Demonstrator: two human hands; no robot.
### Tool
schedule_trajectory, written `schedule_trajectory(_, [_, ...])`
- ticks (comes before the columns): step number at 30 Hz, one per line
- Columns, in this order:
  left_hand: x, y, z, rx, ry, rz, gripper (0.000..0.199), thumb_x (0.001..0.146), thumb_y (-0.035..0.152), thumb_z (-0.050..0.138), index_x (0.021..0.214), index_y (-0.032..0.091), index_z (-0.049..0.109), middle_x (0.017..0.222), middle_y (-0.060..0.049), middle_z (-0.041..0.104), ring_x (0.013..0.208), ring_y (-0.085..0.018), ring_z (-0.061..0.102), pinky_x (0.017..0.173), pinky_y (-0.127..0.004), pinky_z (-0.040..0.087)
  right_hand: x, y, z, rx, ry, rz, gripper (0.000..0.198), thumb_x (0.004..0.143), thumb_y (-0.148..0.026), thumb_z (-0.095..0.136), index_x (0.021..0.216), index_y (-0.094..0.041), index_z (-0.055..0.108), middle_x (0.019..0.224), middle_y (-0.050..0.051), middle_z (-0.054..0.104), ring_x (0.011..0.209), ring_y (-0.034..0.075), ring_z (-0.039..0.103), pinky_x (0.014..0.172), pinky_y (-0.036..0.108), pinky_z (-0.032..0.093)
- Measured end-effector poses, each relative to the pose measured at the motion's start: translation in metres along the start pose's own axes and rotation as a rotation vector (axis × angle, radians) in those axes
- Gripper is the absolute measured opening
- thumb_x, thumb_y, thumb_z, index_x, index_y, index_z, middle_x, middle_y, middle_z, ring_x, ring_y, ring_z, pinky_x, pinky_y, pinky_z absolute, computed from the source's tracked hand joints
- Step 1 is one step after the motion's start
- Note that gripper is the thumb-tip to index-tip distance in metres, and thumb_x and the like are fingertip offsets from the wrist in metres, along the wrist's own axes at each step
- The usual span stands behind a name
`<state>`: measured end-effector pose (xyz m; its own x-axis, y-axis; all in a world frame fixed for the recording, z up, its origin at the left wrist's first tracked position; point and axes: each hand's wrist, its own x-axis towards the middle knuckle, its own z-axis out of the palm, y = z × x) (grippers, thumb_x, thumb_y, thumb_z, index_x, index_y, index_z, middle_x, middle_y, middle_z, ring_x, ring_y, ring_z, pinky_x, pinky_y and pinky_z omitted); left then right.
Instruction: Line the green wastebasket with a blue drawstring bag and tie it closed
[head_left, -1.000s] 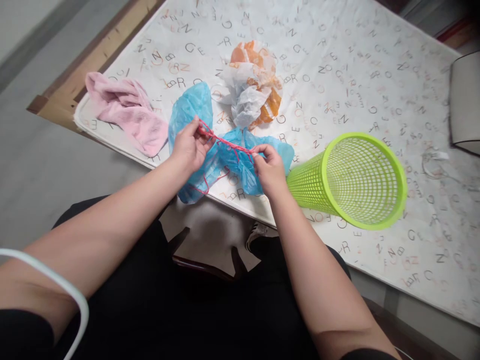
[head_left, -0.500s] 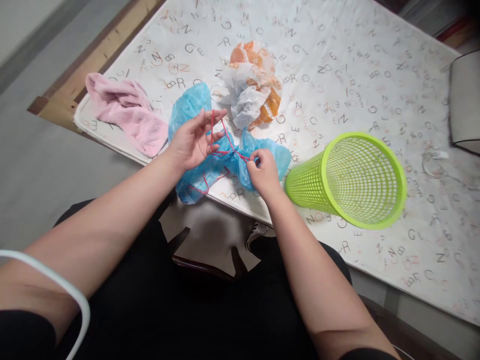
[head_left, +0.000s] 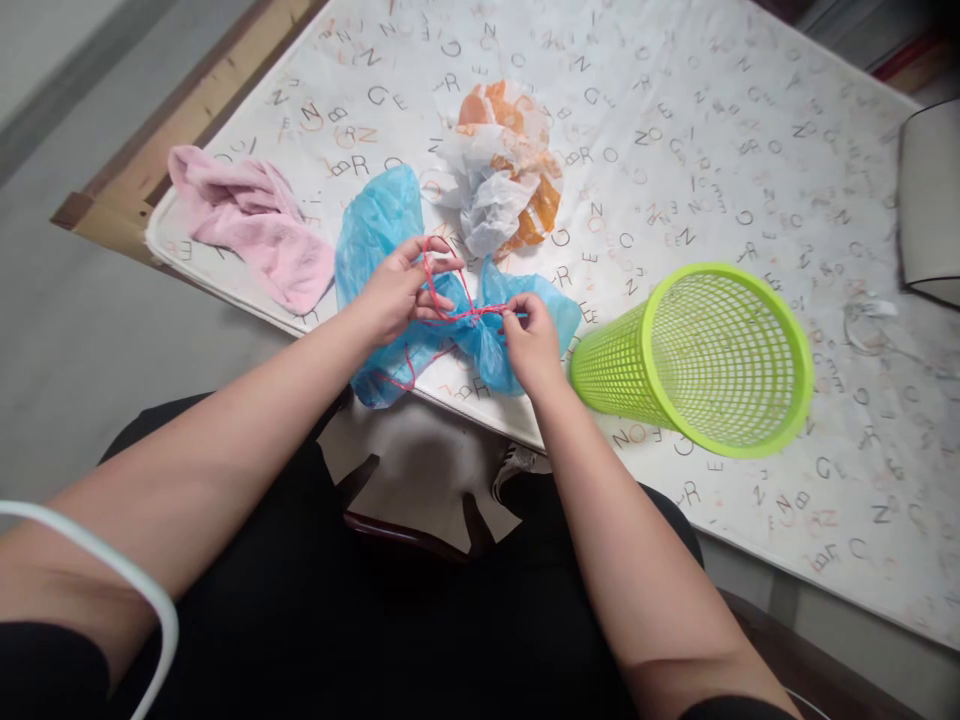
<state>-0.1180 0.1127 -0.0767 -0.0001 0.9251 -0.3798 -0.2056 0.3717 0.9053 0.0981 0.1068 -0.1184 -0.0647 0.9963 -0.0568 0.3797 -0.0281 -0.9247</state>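
Observation:
A blue plastic bag (head_left: 382,215) lies at the table's near edge, gathered at its middle, where a red string (head_left: 469,285) crosses it. My left hand (head_left: 401,290) is over the bag's left part, its fingers hooked in a loop of the string. To the right of the gathered spot, my right hand (head_left: 532,340) pinches the string between thumb and forefinger. A loose length of the same string trails over the lower left of the bag.
Beyond the bag sits a crumpled orange and white plastic bag (head_left: 510,170). A pink towel (head_left: 255,225) lies left. At right, a green mesh basket (head_left: 615,370) is on its side on the letter-printed tablecloth (head_left: 675,130). A pale object (head_left: 930,200) stands at the far right.
My left hand has lowered slightly and its fingers have curled, so the string loop is smaller. My right hand has shifted a little right, drawing the string straighter.

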Motion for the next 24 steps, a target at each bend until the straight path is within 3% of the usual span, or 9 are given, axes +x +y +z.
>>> schedule_trajectory(6, [-0.002,-0.011,0.001,0.147,-0.178,0.022,0.041,0.093,0.057,0.071,0.103,0.017,0.067,0.106,-0.010,0.076,0.042,-0.005,0.054,0.037,-0.018,0.039,0.000,0.001,0.000,0.038,0.019,-0.023,0.006,0.086,-0.026,0.057,0.091,-0.023,0.060,0.096,0.002,0.065,0.093,0.019,0.059,0.095,0.036,0.047])
schedule_trajectory(10, [0.000,-0.019,0.000,0.221,-0.251,-0.007,0.039,0.092,0.055,0.073,0.099,0.016,0.071,0.094,-0.008,0.077,0.042,-0.005,0.049,0.039,-0.019,0.040,-0.002,0.001,0.003,0.124,-0.016,-0.002,0.007,0.088,-0.029,0.059,0.093,-0.024,0.061,0.097,0.002,0.066,0.093,0.019,0.060,0.091,0.036,0.050])
schedule_trajectory(14, [0.000,-0.018,0.000,0.272,-0.310,-0.119,0.017,0.088,0.031,0.079,0.098,0.019,0.076,0.075,-0.002,0.071,0.044,-0.008,0.052,0.041,-0.019,0.041,-0.003,0.001,0.004,0.134,-0.018,-0.036,0.007,0.089,-0.029,0.060,0.093,-0.024,0.062,0.095,0.001,0.066,0.091,0.019,0.060,0.090,0.036,0.050])
schedule_trajectory(16, [-0.001,-0.016,0.001,0.291,-0.338,-0.155,0.016,0.082,0.025,0.081,0.097,0.018,0.078,0.069,-0.002,0.068,0.045,-0.009,0.052,0.040,-0.020,0.039,-0.003,0.000,0.004,0.126,-0.005,-0.061,0.006,0.088,-0.027,0.061,0.091,-0.023,0.063,0.094,0.001,0.066,0.089,0.018,0.060,0.090,0.036,0.050])
schedule_trajectory(21, [-0.003,-0.015,0.001,0.362,-0.356,-0.174,0.020,0.076,0.024,0.086,0.094,0.017,0.080,0.064,-0.001,0.065,0.042,-0.008,0.049,0.038,-0.019,0.032,-0.004,-0.002,0.005,0.127,-0.017,-0.033,0.006,0.088,-0.028,0.062,0.088,-0.022,0.064,0.079,-0.001,0.060,0.074,0.016,0.055,0.076,0.033,0.048])
schedule_trajectory(24, [-0.003,-0.017,0.002,0.378,-0.343,-0.148,0.018,0.077,0.025,0.085,0.093,0.017,0.079,0.062,0.000,0.064,0.042,-0.008,0.050,0.040,-0.019,0.036,-0.005,-0.002,0.006,0.159,-0.054,-0.002,0.011,0.089,-0.034,0.065,0.089,-0.023,0.063,0.077,-0.002,0.057,0.070,0.015,0.054,0.070,0.032,0.048])
